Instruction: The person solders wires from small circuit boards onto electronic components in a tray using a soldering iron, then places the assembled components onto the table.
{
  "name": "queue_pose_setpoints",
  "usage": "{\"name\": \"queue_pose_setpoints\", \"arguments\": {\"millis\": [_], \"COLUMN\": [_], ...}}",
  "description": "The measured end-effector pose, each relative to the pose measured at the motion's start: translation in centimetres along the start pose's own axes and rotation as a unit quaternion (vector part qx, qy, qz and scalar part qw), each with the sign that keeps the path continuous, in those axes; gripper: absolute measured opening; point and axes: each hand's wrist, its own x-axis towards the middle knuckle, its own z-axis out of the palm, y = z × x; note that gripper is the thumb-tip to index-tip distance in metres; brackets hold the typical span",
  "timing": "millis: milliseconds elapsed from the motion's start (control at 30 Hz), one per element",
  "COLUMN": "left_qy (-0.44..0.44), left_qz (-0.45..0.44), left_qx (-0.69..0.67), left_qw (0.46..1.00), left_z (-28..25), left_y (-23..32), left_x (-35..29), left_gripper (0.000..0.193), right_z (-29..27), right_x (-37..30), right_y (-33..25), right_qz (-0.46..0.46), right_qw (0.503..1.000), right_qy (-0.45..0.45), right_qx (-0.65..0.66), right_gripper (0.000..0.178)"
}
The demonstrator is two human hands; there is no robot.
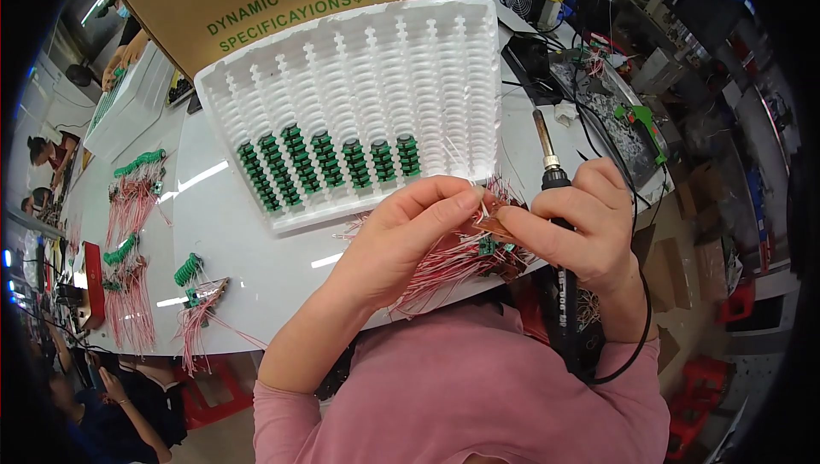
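My left hand [401, 238] pinches a thin white wire [482, 208] between thumb and forefinger, just above a small brown circuit board [492, 225]. Gripped in my right hand [589, 229] is a soldering iron [560, 310], its metal tip pointing away from me. My right thumb and forefinger also reach the brown board's right edge. Below both hands lies a bundle of red and white wires [440, 274] with small green and brown boards among them. The exact contact at the left fingertips is partly hidden.
A white foam tray [444, 63] holds rows of green components [326, 161], with a cardboard box [171, 7] behind it. Wired green coil-like clusters [128, 250] lie at left. The iron's black cable [642, 327] loops at right. Other people sit at far left.
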Motion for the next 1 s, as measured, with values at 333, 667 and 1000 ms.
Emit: {"name": "queue_pose_setpoints", "arguments": {"millis": [333, 667, 1000], "left_qy": [0.021, 0.031, 0.056], "left_qz": [0.109, 0.132, 0.095], "left_qx": [0.107, 0.259, 0.192], "left_qw": [0.988, 0.956, 0.975], "left_z": [0.5, 0.6, 0.0], "left_y": [-1.1, -2.5, -2.7], "left_x": [-1.0, -1.6, -2.1], "left_gripper": [0.016, 0.016, 0.015], "right_z": [-0.7, 0.8, 1.5], "right_x": [-0.2, 0.7, 1.0], "right_y": [0.2, -0.1, -0.3], "right_qz": [0.054, 0.122, 0.138], "right_qw": [0.992, 0.972, 0.962], "right_qy": [-0.008, -0.022, -0.047], "right_qx": [0.113, 0.199, 0.232], "right_gripper": [0.037, 0.020, 0.017]}}
